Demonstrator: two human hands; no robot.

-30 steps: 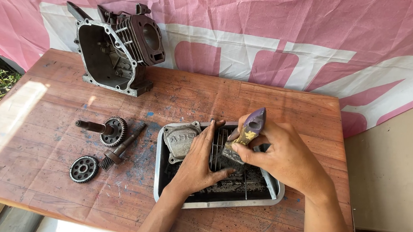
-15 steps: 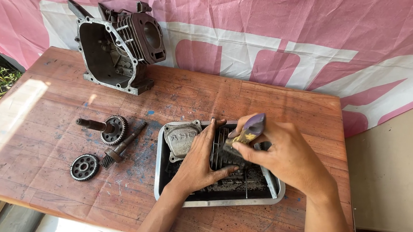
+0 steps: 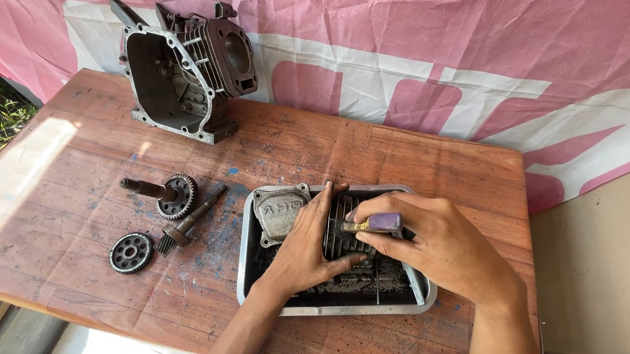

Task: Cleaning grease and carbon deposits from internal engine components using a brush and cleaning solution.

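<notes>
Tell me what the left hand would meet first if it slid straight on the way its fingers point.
Probably the tray's far rim. The left hand lies flat on the finned engine part in the metal tray, fingers pointing away from the person, fingertips nearly at that rim. Past it is bare wooden table. Depth is uncertain.

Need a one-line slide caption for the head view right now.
Left hand steadies a finned engine part in a metal tray while the right hand holds a purple-handled brush to it.

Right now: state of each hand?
Left hand: open, pressed flat on the dark finned metal engine part.
Right hand: closed on purple-handled brush.
</notes>
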